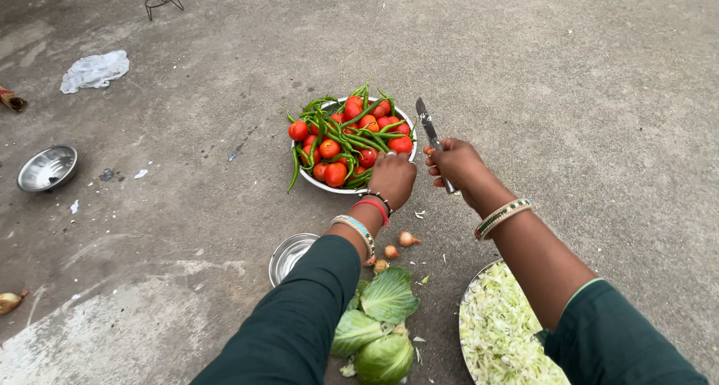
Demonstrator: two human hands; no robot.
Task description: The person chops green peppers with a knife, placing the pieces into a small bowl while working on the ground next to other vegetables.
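Left hand [392, 178]: laid on the near rim of the steel bowl [308, 181], fingers curled; what is pinched cannot be told.
Right hand [457, 165]: closed around a knife [430, 129], blade pointed far.
Bowl contents: red tomatoes [335, 174] and green chillies [352, 136] (heaped).
Near: cabbage leaves [378, 321], shredded cabbage [503, 334] on a plate at right.
Far left: a crumpled white bag [94, 70].

Head camera looks steeply down, near the hands [423, 171].
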